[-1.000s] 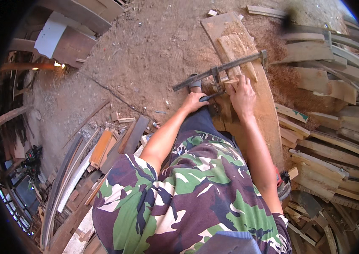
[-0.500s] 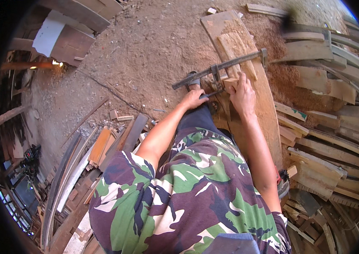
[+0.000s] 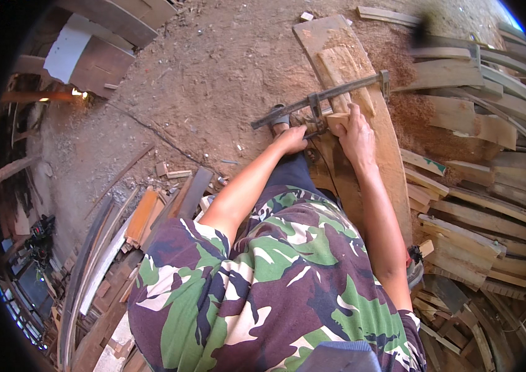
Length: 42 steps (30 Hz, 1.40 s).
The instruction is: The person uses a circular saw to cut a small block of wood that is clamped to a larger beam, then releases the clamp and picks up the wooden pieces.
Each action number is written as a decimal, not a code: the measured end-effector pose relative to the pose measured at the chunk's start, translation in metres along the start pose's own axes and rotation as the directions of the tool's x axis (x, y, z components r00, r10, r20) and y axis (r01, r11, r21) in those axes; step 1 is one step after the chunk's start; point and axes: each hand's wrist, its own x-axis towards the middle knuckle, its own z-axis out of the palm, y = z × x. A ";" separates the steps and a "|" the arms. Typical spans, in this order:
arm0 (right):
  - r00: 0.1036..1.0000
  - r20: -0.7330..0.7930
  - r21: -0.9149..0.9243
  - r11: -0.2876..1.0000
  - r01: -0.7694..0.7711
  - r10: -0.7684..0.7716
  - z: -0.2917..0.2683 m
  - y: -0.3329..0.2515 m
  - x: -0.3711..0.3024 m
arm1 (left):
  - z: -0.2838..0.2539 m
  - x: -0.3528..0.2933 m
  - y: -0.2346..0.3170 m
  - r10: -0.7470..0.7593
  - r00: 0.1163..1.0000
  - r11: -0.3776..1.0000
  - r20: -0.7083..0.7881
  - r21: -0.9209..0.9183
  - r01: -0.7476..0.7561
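A dark metal bar clamp (image 3: 346,88) lies across a carved wooden piece (image 3: 340,69) on a long, wide plank (image 3: 393,167). Its sliding jaw (image 3: 315,105) sits near the plank's left edge. Below that jaw my left hand (image 3: 293,140) is closed around the clamp's dark handle, its fingers partly hidden. Between the fingers of my right hand (image 3: 357,137) is a small wooden block (image 3: 338,121), held beside the jaw over the plank. A thin dark cord (image 3: 327,164) hangs between my forearms. My sandalled foot (image 3: 280,119) shows behind the left hand.
Curved boards (image 3: 461,111) and sawdust (image 3: 408,118) cover the ground on the right. Stacked offcuts (image 3: 145,217) lie on the left, near my elbow. A dark cable (image 3: 157,133) crosses the dirt floor. Wooden panels (image 3: 99,62) stand at the far left.
My left hand has turned and shifted slightly right and up, closing in on the clamp handle. The right hand stays on the block. The whole view has shifted slightly.
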 end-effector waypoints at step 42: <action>0.872 -0.365 0.393 0.903 -0.174 0.327 -0.166 0.059 -0.177 | -0.008 0.024 0.030 -0.198 0.980 0.973 -0.025 -0.126 0.193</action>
